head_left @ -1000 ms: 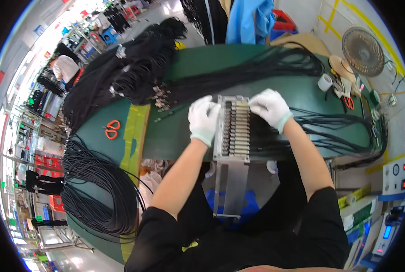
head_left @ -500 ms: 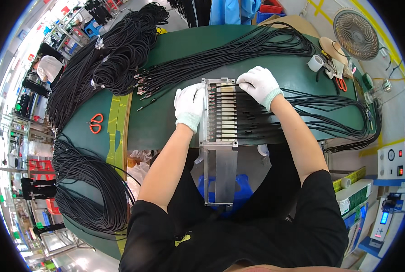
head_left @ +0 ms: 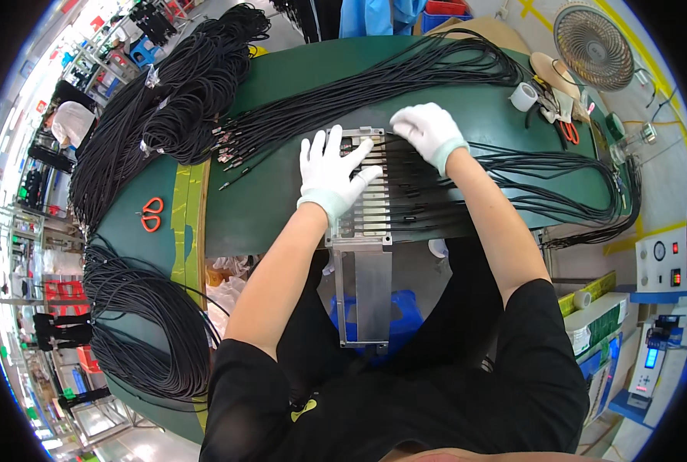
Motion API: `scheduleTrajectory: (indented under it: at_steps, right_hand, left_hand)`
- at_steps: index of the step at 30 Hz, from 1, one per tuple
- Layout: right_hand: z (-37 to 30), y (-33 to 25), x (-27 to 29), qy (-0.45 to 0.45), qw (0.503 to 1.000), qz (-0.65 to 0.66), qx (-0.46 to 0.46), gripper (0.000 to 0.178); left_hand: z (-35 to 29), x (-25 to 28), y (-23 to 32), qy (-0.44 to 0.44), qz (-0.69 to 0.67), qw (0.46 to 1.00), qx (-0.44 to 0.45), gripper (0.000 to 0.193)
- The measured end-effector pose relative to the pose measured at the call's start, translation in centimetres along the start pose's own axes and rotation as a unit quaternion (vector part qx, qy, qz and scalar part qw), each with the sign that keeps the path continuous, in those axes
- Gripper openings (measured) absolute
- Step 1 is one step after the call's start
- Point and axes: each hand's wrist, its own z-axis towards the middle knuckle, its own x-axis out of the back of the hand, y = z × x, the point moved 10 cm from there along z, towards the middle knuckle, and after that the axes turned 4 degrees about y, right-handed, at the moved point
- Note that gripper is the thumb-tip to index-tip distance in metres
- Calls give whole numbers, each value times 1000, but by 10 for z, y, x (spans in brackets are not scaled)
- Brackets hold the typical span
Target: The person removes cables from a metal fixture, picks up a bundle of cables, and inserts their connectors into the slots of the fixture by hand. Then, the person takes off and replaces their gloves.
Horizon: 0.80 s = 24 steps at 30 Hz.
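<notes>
You wear a white glove on your left hand (head_left: 329,171) and another white one on your right hand (head_left: 426,135). Both look thin, matte and plain, with separate fingers. Each ends at the wrist in a pale green band: left cuff (head_left: 324,203), right cuff (head_left: 450,155). Your forearms are bare up to the short sleeves, the left sleeve (head_left: 243,393) and the right sleeve (head_left: 538,331), both loose and black. They belong to your black shirt (head_left: 443,412), which bears a small, slanting yellow-green mark (head_left: 303,410) on its left side. Your trousers (head_left: 472,296), farther off than the shirt, are black too.
</notes>
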Motion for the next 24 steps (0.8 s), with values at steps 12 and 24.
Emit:
scheduleTrajectory:
  at_steps: [12,24]
  right_hand:
    - [-9,8,-21,-9,1000,-9,-3,12]
    - [-5,-96,0,64,977,122,161,12]
  left_hand:
    - [-7,15,6,57,-32,998,8,45]
    - [-6,18,-41,182,-335,915,131,38]
